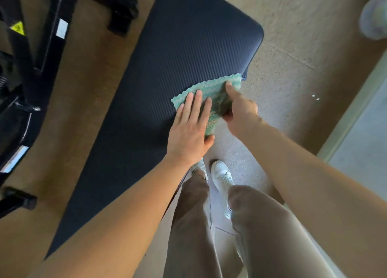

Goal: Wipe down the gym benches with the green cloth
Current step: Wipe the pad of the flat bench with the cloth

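Your left hand [188, 129] lies flat on the green cloth [215, 89], right hand [238, 108] pinches its edge; press evenly, sweep along the bench [178, 47] lengthwise.

I think I am looking down into a gym. A long dark padded bench [167, 68] with thin ribbed lines fills the middle. To my left stands a black metal workout machine [52, 37] with a yellow warning sticker [17, 27] and a white label [62, 28] on it. The floor [282, 79] is speckled and looks like rubber gym matting.
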